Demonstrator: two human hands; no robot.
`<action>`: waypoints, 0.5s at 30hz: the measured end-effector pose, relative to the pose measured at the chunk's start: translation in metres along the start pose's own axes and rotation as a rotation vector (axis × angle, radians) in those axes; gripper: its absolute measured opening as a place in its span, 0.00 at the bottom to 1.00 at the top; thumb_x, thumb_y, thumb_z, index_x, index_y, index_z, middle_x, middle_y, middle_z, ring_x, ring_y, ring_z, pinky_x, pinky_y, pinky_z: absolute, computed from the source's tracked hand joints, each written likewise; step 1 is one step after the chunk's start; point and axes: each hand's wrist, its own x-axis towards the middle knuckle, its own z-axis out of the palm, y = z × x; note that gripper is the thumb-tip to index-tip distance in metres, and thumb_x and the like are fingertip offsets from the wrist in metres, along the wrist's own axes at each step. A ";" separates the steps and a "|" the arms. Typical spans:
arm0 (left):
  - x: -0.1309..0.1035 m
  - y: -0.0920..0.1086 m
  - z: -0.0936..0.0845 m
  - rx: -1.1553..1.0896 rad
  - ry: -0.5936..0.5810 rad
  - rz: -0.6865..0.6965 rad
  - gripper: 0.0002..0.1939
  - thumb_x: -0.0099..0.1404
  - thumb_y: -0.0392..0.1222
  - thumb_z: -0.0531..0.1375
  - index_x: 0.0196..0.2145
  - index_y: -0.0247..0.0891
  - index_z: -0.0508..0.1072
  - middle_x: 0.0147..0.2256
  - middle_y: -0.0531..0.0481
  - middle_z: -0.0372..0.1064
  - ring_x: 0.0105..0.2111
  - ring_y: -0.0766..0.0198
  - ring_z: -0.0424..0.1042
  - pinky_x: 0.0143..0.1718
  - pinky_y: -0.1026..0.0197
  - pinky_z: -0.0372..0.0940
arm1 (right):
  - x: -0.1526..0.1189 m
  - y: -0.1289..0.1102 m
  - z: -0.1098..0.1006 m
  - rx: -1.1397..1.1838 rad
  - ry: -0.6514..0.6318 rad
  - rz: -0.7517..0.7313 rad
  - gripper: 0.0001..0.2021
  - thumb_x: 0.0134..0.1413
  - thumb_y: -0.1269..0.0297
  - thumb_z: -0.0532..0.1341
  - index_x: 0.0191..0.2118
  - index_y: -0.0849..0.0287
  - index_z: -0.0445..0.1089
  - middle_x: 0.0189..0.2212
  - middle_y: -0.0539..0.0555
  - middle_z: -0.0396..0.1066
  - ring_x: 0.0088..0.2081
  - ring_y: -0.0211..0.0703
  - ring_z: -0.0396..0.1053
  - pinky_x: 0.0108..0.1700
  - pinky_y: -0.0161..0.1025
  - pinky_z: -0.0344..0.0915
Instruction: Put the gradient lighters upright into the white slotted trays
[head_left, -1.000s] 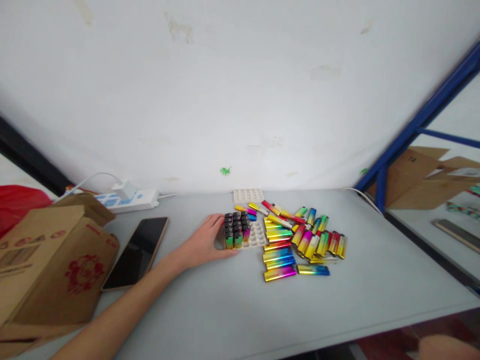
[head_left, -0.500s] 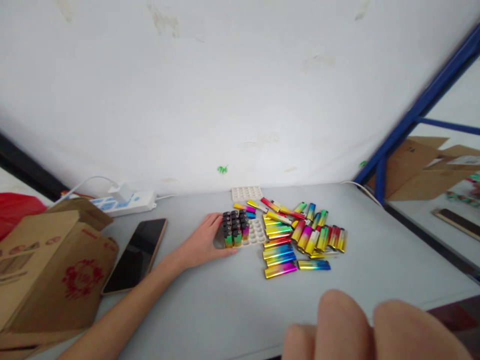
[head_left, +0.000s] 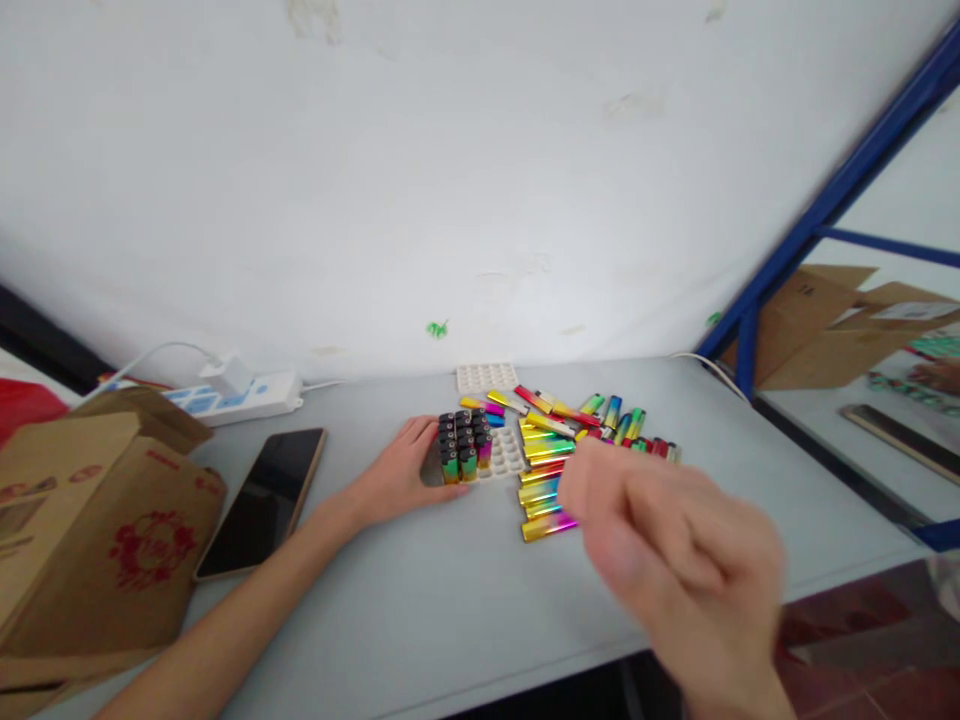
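Note:
A white tray (head_left: 508, 455) with round holes holds several upright black-topped lighters (head_left: 465, 440) on its left part; its right part shows bare holes. My left hand (head_left: 405, 468) is curved round the left side of those lighters, fingers behind and thumb along the front edge. My right hand (head_left: 667, 540), blurred, hangs in the air above the table at the right, its fingers curled; whether anything is in them cannot be made out. Behind it, partly covered, lie many shiny colourful lighters (head_left: 546, 450), some in a column, others in a loose pile.
A second white tray (head_left: 486, 377) lies by the wall. At the left are a phone (head_left: 262, 500), a power strip (head_left: 255, 398) and a cardboard box (head_left: 120, 540). A blue metal frame (head_left: 825, 210) and an open carton (head_left: 825, 325) stand at the right.
My right hand has risen from the lower right edge and now covers part of the lighter pile. My left hand stays at the tray. The view has shifted slightly.

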 end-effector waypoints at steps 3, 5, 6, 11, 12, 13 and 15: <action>0.000 -0.001 0.000 -0.015 0.008 0.011 0.38 0.59 0.66 0.74 0.59 0.42 0.75 0.58 0.37 0.74 0.59 0.36 0.73 0.65 0.35 0.69 | 0.024 0.035 -0.018 -0.263 0.076 0.061 0.38 0.73 0.33 0.55 0.18 0.51 0.44 0.14 0.46 0.43 0.18 0.36 0.44 0.21 0.41 0.45; 0.000 -0.001 0.000 -0.016 0.013 0.013 0.38 0.59 0.65 0.74 0.59 0.42 0.74 0.58 0.37 0.74 0.59 0.37 0.73 0.65 0.34 0.69 | 0.025 0.056 -0.033 -0.442 -0.021 0.100 0.39 0.77 0.33 0.46 0.16 0.50 0.46 0.13 0.47 0.46 0.16 0.36 0.47 0.22 0.41 0.46; 0.000 -0.001 0.000 -0.013 0.013 0.015 0.38 0.59 0.65 0.74 0.59 0.42 0.74 0.58 0.37 0.74 0.59 0.37 0.73 0.65 0.35 0.69 | 0.021 0.064 -0.040 -0.530 -0.081 0.101 0.38 0.78 0.35 0.45 0.16 0.50 0.46 0.12 0.47 0.47 0.16 0.36 0.48 0.22 0.42 0.48; 0.000 -0.001 0.002 0.006 0.021 0.011 0.37 0.58 0.67 0.74 0.56 0.42 0.75 0.57 0.38 0.74 0.58 0.38 0.74 0.64 0.36 0.71 | -0.029 0.086 -0.056 -0.840 -0.403 0.081 0.30 0.83 0.48 0.43 0.32 0.54 0.72 0.22 0.51 0.73 0.21 0.43 0.69 0.27 0.41 0.61; 0.000 -0.001 0.002 0.007 0.020 0.004 0.38 0.58 0.68 0.74 0.57 0.42 0.75 0.57 0.37 0.74 0.59 0.38 0.74 0.64 0.36 0.71 | -0.039 0.088 -0.059 -0.874 -0.428 0.077 0.25 0.84 0.52 0.45 0.41 0.55 0.75 0.29 0.53 0.78 0.26 0.45 0.74 0.30 0.41 0.66; 0.000 0.000 0.002 0.005 0.019 -0.002 0.38 0.57 0.68 0.74 0.57 0.42 0.75 0.57 0.37 0.74 0.59 0.37 0.73 0.65 0.36 0.70 | -0.047 0.090 -0.061 -0.902 -0.439 0.061 0.21 0.83 0.56 0.46 0.49 0.55 0.76 0.36 0.55 0.82 0.30 0.46 0.78 0.33 0.41 0.69; 0.001 0.001 0.002 -0.003 0.013 -0.010 0.38 0.57 0.68 0.74 0.56 0.42 0.76 0.57 0.37 0.74 0.59 0.37 0.73 0.65 0.35 0.70 | -0.057 0.097 -0.066 -0.939 -0.433 -0.001 0.15 0.82 0.60 0.51 0.56 0.55 0.75 0.45 0.58 0.82 0.40 0.50 0.82 0.39 0.43 0.75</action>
